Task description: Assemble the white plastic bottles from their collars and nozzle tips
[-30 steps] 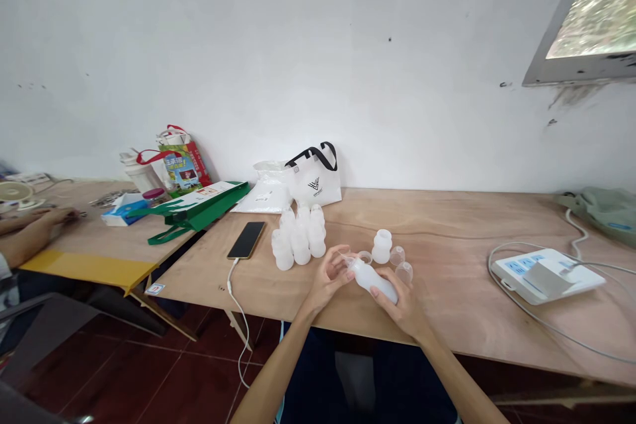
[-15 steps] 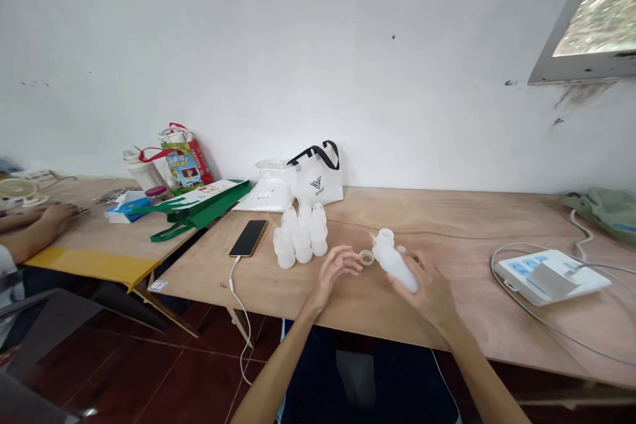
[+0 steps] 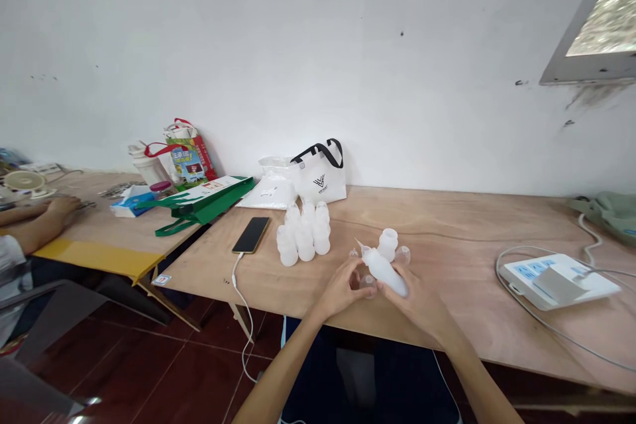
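Observation:
My right hand (image 3: 420, 298) grips a translucent white squeeze bottle (image 3: 385, 269) with a pointed nozzle, tilted up to the left over the plywood table (image 3: 447, 225). My left hand (image 3: 342, 288) is curled beside it, fingers pinched near a small clear cap (image 3: 366, 281); whether they hold it is unclear. Just behind stand a short white bottle (image 3: 387, 243) and a clear cap (image 3: 403, 254). A cluster of several white bottles (image 3: 304, 236) stands to the left.
A black phone (image 3: 251, 234) on a white cable lies left of the bottles. A white tote bag (image 3: 320, 175) and plastic packet lean on the wall. A white power strip (image 3: 559, 279) with cables sits at the right. Another person's arm (image 3: 37, 222) rests on the left table beside green bags.
My right hand swung the bottle away to the right, then brought it back toward my left hand, which has closed in beside it. The camera has drifted slightly left.

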The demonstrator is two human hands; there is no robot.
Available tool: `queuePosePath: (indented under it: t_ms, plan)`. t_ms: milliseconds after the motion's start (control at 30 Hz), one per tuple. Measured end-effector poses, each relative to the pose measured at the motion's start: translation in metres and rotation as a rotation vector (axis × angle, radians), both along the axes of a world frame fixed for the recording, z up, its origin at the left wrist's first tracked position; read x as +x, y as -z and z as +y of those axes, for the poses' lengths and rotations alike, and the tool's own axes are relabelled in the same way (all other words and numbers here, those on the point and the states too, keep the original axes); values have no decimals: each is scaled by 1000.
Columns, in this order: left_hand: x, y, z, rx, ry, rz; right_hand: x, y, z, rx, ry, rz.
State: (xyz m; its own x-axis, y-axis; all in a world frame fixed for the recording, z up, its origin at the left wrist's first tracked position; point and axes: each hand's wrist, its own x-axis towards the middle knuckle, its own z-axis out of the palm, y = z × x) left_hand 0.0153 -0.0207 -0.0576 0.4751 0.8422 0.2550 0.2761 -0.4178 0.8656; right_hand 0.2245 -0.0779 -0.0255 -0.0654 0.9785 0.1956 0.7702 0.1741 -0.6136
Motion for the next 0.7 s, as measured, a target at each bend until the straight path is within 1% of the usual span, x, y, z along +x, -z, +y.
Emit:
queuePosePath:
  t_ms: [100,167,233,300,367,433,533,633,700]
  plan:
    - [1,-1,0,13,14,-11,5,4,3,26,28,35]
    - [1,0,1,-20,-16,-88,13,6,6,24,29,79]
    - [2,1,3,-66,-88,-257,21,8,9,29,29,128]
    - [1,1,6,-110,-173,-476,28,10,11,62,40,166]
    - [-1,-1,9,-144,-232,-656,33,12,13,124,41,176]
    - [-2,-5,11,-172,-258,-763,36,14,13,204,18,140]
    - [-1,-11,9,-191,-233,-776,36,16,12,375,-28,16]
    - [4,-17,2,-218,-124,-672,31,16,10,531,-101,-120]
    - [5,-21,-2,-244,-70,-615,27,16,8,593,-118,-174]
